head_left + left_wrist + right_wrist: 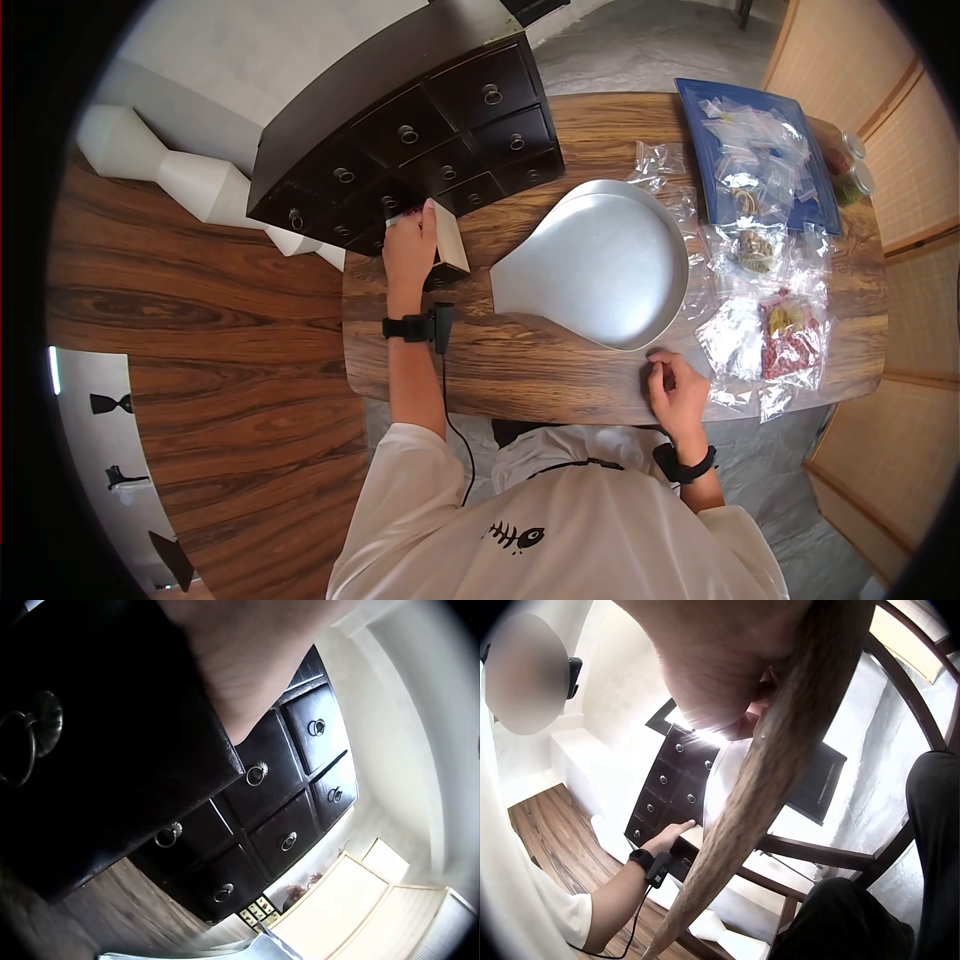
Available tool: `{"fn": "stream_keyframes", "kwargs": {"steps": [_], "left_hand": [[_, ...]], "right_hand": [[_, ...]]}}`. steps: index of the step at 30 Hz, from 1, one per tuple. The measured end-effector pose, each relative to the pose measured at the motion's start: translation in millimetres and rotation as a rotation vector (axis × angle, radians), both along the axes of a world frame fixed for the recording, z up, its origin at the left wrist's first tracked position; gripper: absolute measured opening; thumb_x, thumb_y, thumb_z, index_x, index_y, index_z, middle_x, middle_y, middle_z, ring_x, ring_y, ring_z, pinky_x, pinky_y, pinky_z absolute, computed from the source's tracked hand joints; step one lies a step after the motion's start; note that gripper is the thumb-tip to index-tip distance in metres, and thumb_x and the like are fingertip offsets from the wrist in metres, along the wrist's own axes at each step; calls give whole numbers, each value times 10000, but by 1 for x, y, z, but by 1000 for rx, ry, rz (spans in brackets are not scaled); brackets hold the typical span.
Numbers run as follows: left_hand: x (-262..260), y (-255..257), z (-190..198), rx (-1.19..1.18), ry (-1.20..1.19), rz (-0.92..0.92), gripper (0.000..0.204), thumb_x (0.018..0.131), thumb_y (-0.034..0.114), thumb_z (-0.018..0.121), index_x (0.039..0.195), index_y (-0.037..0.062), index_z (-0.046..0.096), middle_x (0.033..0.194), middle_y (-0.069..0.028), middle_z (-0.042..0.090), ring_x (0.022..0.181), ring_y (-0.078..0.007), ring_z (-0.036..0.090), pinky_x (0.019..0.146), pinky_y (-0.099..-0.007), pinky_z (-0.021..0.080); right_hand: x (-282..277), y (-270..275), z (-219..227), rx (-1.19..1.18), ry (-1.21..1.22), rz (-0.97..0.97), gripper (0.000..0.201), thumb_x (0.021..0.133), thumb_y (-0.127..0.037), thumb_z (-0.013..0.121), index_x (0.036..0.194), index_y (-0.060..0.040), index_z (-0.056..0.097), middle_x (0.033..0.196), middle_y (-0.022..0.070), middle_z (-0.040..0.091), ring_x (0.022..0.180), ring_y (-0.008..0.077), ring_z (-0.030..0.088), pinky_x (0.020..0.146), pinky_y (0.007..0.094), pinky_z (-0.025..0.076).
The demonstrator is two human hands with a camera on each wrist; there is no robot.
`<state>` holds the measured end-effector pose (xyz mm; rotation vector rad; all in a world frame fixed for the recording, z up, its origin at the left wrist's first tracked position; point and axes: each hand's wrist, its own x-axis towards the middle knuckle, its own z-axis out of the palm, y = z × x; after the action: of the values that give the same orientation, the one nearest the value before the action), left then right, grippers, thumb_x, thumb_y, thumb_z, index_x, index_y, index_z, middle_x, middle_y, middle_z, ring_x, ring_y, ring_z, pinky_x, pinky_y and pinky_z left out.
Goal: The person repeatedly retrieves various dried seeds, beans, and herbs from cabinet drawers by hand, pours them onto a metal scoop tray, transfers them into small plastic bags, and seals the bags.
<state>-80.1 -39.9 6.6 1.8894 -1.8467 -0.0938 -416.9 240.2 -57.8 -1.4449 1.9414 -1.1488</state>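
Observation:
A small drawer (451,245) stands pulled out from the dark wooden cabinet (400,130). My left hand (410,250) reaches into it from above, thumb along the drawer's side; the fingertips are hidden inside. Something reddish shows at the fingers, too small to make out. In the left wrist view the drawer's dark front (112,765) fills the left side, with the hand (247,660) above it. My right hand (680,392) rests at the table's front edge, fingers loosely curled and holding nothing, right of the metal pan (610,265).
At the right, clear plastic bags (735,340) lie beside a blue tray (712,165) heaped with small bags. A bag with red contents (790,350) is among them. Jars (853,185) stand behind the tray. A black cable runs down from the left wrist.

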Motion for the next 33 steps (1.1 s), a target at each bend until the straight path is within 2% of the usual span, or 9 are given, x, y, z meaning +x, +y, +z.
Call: {"fn": "stream_keyframes", "kwargs": {"steps": [13,16,18,19,23,25,26,28,33], "left_hand": [[4,-4,2,-119,-63,-19,498,1049,366,506,861,-32,740,775,-287,667,770,-477,671,659,-507,538],[-2,2,12,-174,-31,-37,514,1050,365,509,816,-41,720,738,-280,657,688,-478,647,617,-494,512],[-17,15,30,-140,114,-42,560,1057,381,515,710,-38,648,604,-201,614,518,-371,586,539,-438,447],[-32,24,36,-132,112,-51,560,1057,381,515,710,-38,648,604,-201,614,518,-371,586,539,-438,447],[-111,53,17,312,595,-313,598,1071,400,532,596,37,498,530,-8,425,466,-96,421,450,-332,287],[-144,59,10,797,961,-357,521,1062,415,549,635,124,479,547,47,391,460,-69,342,448,-259,261],[-151,54,-1,803,965,-368,521,1062,415,549,635,124,479,547,47,391,460,-69,342,448,-259,261],[-160,40,-37,1224,1373,-296,458,1056,387,569,684,136,475,573,54,388,434,-58,307,423,-220,248],[-163,33,-65,1397,1674,-154,339,1041,320,591,770,129,515,664,38,467,474,-60,369,413,-197,259]], "right_hand": [[0,0,-1,3,23,6,74,894,-89,660,944,-72,712,658,89,653,516,217,604,519,328,484],[0,0,-2,7,38,9,76,893,-88,661,948,-75,711,660,89,654,522,219,611,522,326,487],[0,-1,1,4,33,5,77,893,-88,662,950,-75,711,662,90,656,526,220,615,525,325,489],[0,-1,2,-2,30,6,78,893,-88,662,952,-75,711,664,91,658,530,221,620,528,324,491],[1,-2,2,9,16,3,78,892,-86,665,955,-72,710,673,95,664,538,222,633,532,323,494],[0,-1,0,0,11,1,80,893,-86,665,957,-71,711,680,97,670,543,224,641,533,323,498],[-1,-1,0,2,18,-10,80,893,-86,665,957,-71,711,680,97,670,543,224,641,533,323,498],[-1,0,1,-6,-18,-2,83,891,-85,667,959,-72,712,682,94,672,547,222,647,536,321,502],[-1,0,-1,1,-21,-27,91,887,-82,669,965,-76,715,682,90,672,548,223,647,540,325,506]]}}
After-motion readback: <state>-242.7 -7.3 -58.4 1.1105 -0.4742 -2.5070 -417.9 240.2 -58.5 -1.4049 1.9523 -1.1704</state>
